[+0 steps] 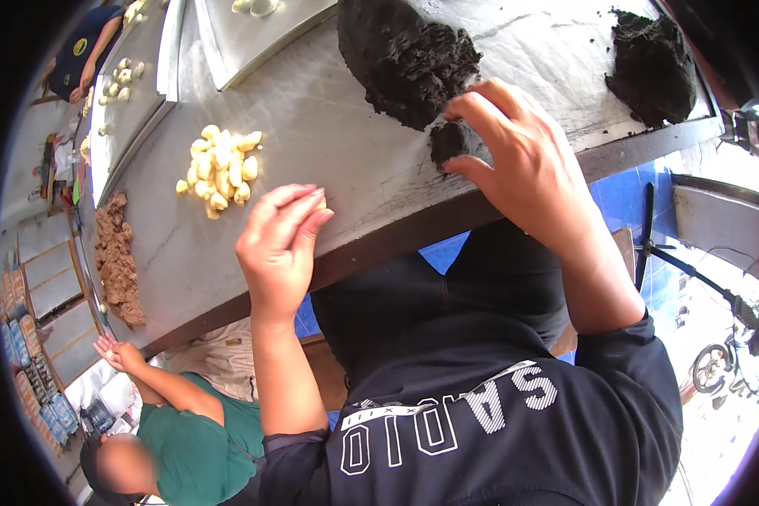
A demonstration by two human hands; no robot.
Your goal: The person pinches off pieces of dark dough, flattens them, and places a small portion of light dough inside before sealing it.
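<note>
My left hand (278, 244) is held over the near side of the metal table, thumb and fingertips pinched together. A small pale yellow piece (323, 203) shows at its fingertips. Left of it lies a heap of pale yellow dough pieces (219, 169). My right hand (523, 152) curves its thumb and fingers around a small lump of black dough (447, 145) near the table's front edge. Just beyond the fingers is a large mound of black dough (405, 63), close against the small lump. Where the right fingertips press is partly hidden.
Another black dough mound (652, 67) sits at the far right. Brown crumbly dough (118, 257) lies at the table's left end. Metal trays (257, 38) stand at the back, one with round pieces (122, 76). A person in green (207, 438) is at left, another in dark clothing (84, 51) beyond.
</note>
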